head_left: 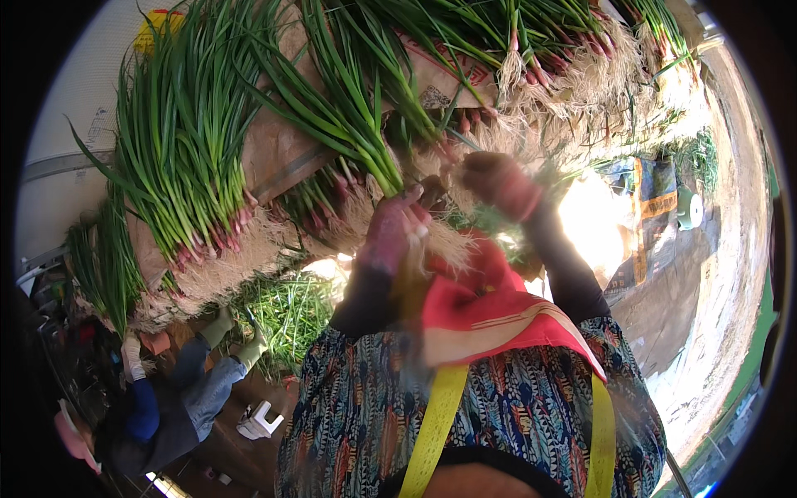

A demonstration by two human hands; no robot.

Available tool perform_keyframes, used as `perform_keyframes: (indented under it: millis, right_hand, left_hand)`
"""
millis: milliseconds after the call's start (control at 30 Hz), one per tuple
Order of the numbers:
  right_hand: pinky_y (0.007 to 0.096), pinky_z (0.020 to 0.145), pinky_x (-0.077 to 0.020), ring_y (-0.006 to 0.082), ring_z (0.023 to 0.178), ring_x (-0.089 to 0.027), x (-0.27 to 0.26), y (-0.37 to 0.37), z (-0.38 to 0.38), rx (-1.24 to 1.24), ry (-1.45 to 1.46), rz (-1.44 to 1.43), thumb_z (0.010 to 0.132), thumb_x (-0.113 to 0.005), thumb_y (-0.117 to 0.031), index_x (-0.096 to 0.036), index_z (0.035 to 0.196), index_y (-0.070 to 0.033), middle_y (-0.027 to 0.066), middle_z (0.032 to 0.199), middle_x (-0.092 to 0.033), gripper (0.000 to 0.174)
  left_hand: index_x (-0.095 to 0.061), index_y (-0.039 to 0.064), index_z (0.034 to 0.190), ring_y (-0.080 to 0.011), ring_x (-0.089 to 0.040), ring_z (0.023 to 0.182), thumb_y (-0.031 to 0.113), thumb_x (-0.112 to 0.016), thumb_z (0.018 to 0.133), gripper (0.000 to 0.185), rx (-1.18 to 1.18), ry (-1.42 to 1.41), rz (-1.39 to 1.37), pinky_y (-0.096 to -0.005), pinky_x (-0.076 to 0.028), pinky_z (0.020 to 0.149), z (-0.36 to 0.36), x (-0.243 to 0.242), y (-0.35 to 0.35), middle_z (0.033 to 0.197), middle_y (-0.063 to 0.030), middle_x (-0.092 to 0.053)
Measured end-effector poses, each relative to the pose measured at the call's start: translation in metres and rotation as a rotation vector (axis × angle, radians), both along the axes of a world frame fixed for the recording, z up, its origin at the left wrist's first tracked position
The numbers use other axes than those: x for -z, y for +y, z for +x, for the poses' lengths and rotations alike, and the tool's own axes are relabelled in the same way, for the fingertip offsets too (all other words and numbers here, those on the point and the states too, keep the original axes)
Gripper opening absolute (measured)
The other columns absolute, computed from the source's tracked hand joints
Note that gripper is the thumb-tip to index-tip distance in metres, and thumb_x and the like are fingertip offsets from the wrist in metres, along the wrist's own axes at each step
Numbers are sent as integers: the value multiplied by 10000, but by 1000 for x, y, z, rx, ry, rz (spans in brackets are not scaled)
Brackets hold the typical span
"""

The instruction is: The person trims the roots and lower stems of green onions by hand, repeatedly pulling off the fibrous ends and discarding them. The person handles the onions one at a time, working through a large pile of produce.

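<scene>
My left hand point(396, 227) is closed around the lower stalks of a small bunch of spring onions point(367, 149). Their long green leaves point up and away, and pale roots point(451, 246) hang out beside my fingers. To the right, my right hand point(501, 187) is blurred, with its fingertips at the reddish lower end of another spring onion point(426, 127). That stalk's base is blurred along with the hand. Beyond both hands, more spring onions point(560, 62) with purple-red bulbs and tangled roots lie piled.
A large row of spring onions point(187, 143) lies at the left on brown sheeting point(280, 149). Cut green leaves point(286, 317) cover the ground below. A co-worker point(168, 411) sits at lower left, a gloved hand at some onions, near a white plastic stool point(260, 421). My red apron point(492, 324) hangs in front.
</scene>
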State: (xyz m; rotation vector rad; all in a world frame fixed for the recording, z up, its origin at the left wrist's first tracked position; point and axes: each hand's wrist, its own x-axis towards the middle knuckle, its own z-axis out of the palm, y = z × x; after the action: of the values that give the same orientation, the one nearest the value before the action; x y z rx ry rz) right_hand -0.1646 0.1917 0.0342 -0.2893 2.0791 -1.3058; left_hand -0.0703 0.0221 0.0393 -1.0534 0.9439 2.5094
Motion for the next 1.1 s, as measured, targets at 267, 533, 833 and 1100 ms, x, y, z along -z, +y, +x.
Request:
perform_keyframes:
  millis: [267,533,833,1100]
  right_hand:
    - [329,704,-463,242,764,-588,-12,-10,7,-71,53,-15,746,-581,-205,-581,969,-8,150,838,-613,298]
    - [425,664,-440,341,776,-552,22,-47,-9,-382,605,5,749,-518,-238,-568,871,-55,148,808,-559,226]
    - [311,616,-476,181,636,-568,22,-2,-18,-95,21,305,833,-511,-241,-559,1081,-45,92,869,-620,319]
    - [336,729,-460,240,783,-584,14,-13,36,-405,-45,-181,792,-554,-315,-542,1064,17,161,913,-608,429]
  left_hand:
    - [-560,104,931,-122,-554,741,150,-630,760,190,-34,101,-88,-274,-454,544,5,28,-4,754,6,-558]
    - [-551,129,922,-142,-552,812,127,-650,721,224,122,20,-314,-294,-472,543,6,14,-6,819,9,-547]
    - [-532,100,884,-210,-557,946,67,-634,727,189,31,131,-12,-382,-472,812,15,11,-12,972,-58,-571]
    - [-535,83,916,-203,-584,841,73,-622,732,204,85,51,-140,-314,-497,713,6,9,-3,906,-75,-597]
